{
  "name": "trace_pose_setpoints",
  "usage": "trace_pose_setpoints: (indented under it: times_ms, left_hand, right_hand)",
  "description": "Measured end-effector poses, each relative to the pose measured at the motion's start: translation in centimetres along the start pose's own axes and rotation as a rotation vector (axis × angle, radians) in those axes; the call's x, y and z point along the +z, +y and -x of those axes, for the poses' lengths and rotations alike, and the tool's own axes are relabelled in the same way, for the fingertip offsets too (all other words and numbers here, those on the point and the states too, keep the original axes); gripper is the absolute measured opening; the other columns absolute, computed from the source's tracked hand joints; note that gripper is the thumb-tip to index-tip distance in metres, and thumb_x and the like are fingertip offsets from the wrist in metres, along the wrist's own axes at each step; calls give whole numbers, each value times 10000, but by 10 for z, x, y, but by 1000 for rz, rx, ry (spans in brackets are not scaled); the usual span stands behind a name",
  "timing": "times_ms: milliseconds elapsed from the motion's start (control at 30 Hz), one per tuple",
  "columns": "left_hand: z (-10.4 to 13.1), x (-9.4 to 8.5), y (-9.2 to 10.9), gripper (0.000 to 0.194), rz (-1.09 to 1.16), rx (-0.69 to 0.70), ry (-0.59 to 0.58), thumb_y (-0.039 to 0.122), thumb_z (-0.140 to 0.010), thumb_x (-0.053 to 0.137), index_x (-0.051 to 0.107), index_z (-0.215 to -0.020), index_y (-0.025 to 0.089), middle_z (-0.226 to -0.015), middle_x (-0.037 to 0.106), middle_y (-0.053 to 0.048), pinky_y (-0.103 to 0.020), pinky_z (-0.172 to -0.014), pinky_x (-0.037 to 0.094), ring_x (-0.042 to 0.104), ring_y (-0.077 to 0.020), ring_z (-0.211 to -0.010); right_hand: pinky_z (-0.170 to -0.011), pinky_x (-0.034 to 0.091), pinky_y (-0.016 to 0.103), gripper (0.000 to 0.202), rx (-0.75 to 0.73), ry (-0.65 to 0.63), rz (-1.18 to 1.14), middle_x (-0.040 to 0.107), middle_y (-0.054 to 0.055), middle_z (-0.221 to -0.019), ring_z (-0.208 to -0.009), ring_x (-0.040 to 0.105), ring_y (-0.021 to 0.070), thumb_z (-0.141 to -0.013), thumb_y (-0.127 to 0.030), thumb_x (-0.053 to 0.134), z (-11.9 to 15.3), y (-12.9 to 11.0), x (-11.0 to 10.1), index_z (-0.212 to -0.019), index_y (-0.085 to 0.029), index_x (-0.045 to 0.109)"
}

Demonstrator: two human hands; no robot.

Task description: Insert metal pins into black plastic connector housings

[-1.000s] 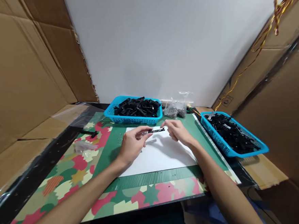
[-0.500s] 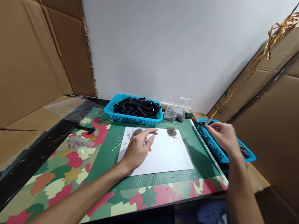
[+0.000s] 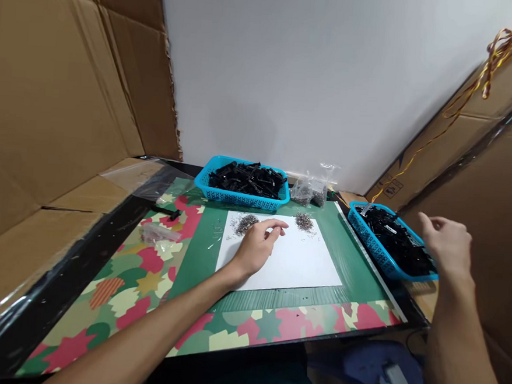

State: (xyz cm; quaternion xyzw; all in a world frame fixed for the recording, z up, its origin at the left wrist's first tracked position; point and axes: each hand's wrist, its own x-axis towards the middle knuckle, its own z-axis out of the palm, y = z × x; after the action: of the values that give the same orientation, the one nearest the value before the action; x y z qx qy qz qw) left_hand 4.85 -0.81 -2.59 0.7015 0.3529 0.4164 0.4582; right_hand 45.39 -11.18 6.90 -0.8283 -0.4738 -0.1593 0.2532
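My left hand rests on a white sheet, fingertips beside a small heap of tiny metal parts. A second heap of metal parts lies at the sheet's far right. My right hand hovers with fingers apart and nothing in it over the near end of the right blue basket, which holds several black plastic parts. Another blue basket of black parts stands behind the sheet.
A green mat with a camouflage-patterned border covers the table. A clear bag of metal parts sits at the back. A small plastic bag and a black part lie at left. Cardboard walls stand on both sides.
My right hand carried the black part from the sheet to the right basket, let it go and drew back empty. My left hand settled by the metal heap. The view swung right.
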Motion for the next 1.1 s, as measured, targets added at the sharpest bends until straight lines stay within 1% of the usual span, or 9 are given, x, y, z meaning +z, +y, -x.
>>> trace_pose_setpoints:
  times_ms: [133, 233, 300, 400, 533, 700, 967, 1033, 1100]
  left_hand:
    - [3, -3, -1, 375, -84, 12, -32, 323, -1004, 485, 772, -1170, 148, -836, 735, -48, -235, -499, 464, 572, -135, -568]
    - [9, -12, 2, 374, -195, 52, -68, 304, -1016, 475, 779, -1184, 165, -726, 708, -19, -245, -528, 465, 598, -149, -568]
    - [14, -18, 6, 344, -285, 95, -84, 272, -1004, 504, 793, -1172, 193, -704, 704, -4, -259, -571, 465, 606, -146, -559]
    - [18, -25, 10, 333, -406, 156, -85, 223, -983, 524, 803, -1166, 212, -711, 725, -4, -282, -624, 469, 636, -161, -582]
    - [18, -33, 12, 357, -530, 195, -42, 193, -981, 512, 796, -1197, 207, -808, 788, -34, -315, -695, 494, 699, -200, -677]
    - [16, -41, 14, 348, -623, 198, 14, 173, -967, 530, 805, -1175, 215, -1017, 832, -67, -332, -784, 513, 767, -246, -870]
    - [16, -53, 12, 298, -628, 161, 137, 164, -954, 564, 812, -1097, 245, -907, 831, -37, -294, -727, 495, 762, -228, -807]
    - [16, -54, 11, 295, -599, 148, 187, 178, -967, 558, 801, -1119, 248, -912, 821, -33, -281, -715, 489, 742, -208, -785]
    - [14, -55, 11, 302, -550, 138, 238, 220, -997, 542, 767, -1197, 241, -961, 806, -35, -268, -699, 488, 708, -180, -745]
  right_hand:
    - [-635, 485, 298, 482, -216, -158, -267, 796, 95, -877, -711, 704, 215, -970, -586, 562, -12, -106, 33, -1005, -185, 828]
    - [-614, 457, 273, 406, -537, -463, -277, 786, 81, -828, -657, 663, 168, -1037, -451, 550, -16, -190, 63, -1106, -145, 808]
    - [-651, 474, 267, 283, -595, -500, -248, 788, 71, -851, -710, 684, 167, -1019, -350, 619, -18, -235, 83, -1109, -165, 814]
    - [-796, 548, 307, 225, -629, -525, -169, 783, 102, -1039, -914, 726, 213, -979, -281, 713, -17, -278, 110, -1163, -175, 787]
    - [-948, 602, 464, 371, -632, -564, -44, 660, 119, -1346, -1132, 688, 259, -1022, -363, 683, -14, -302, 136, -1341, -177, 645]
    - [-950, 602, 468, 382, -635, -608, 13, 654, 114, -1355, -1140, 685, 260, -1023, -366, 682, -17, -311, 147, -1354, -181, 636]
    - [-958, 602, 477, 389, -546, -576, -177, 644, 117, -1374, -1148, 683, 258, -1025, -372, 680, -12, -316, 147, -1362, -184, 628]
    - [-902, 602, 422, 311, -497, -549, -300, 702, 112, -1244, -1062, 702, 248, -1020, -347, 677, -11, -311, 141, -1268, -160, 690]
    - [-747, 550, 321, 224, -447, -511, -456, 732, 83, -929, -861, 692, 215, -996, -296, 655, -10, -303, 132, -1063, -118, 773]
